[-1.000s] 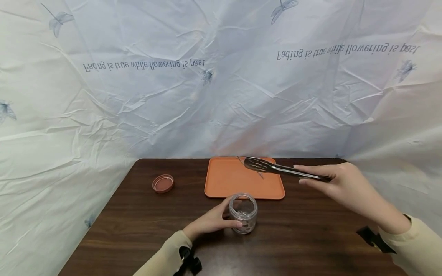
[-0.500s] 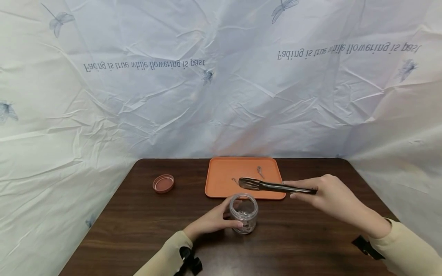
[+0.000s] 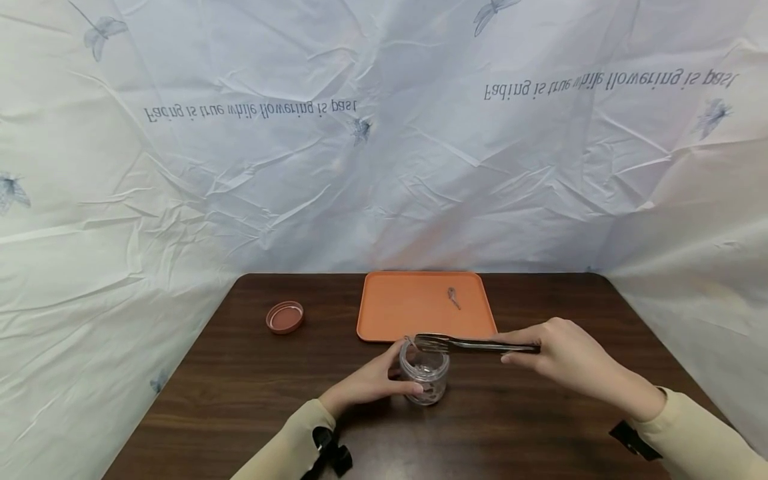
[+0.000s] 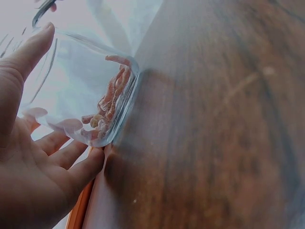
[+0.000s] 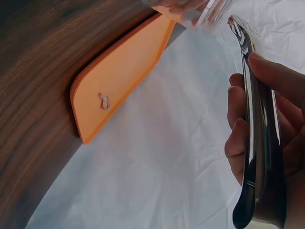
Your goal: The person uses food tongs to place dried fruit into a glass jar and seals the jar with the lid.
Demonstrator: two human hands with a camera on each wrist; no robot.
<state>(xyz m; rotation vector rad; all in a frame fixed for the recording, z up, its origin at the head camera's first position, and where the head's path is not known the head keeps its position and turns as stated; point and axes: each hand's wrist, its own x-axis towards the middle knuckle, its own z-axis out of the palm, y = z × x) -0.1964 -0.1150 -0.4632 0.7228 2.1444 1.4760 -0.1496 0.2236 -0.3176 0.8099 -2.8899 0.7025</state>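
My left hand (image 3: 375, 383) grips a clear glass jar (image 3: 431, 388) standing on the table, thumb in front and fingers around its far side. Inside, in the left wrist view, small reddish-brown, root-like dried pieces (image 4: 112, 98) lie at the bottom. Metal tongs (image 3: 480, 345) are held by my right hand (image 3: 564, 353), nearly level, with their slotted head over the jar's mouth. A thin pale strand (image 3: 411, 342) sticks out from the tongs' tip. One similar dried piece (image 3: 453, 298) lies on the orange tray (image 3: 402, 307) behind the jar.
A reddish-brown round lid (image 3: 285, 317) lies on the dark wooden table (image 3: 288, 387), left of the tray. White printed sheeting (image 3: 420, 167) hangs behind the table and along both sides.
My right hand has brought the tongs and the strand toward me, down and slightly left, from over the tray to the jar's mouth. My left hand and the jar have stayed put.
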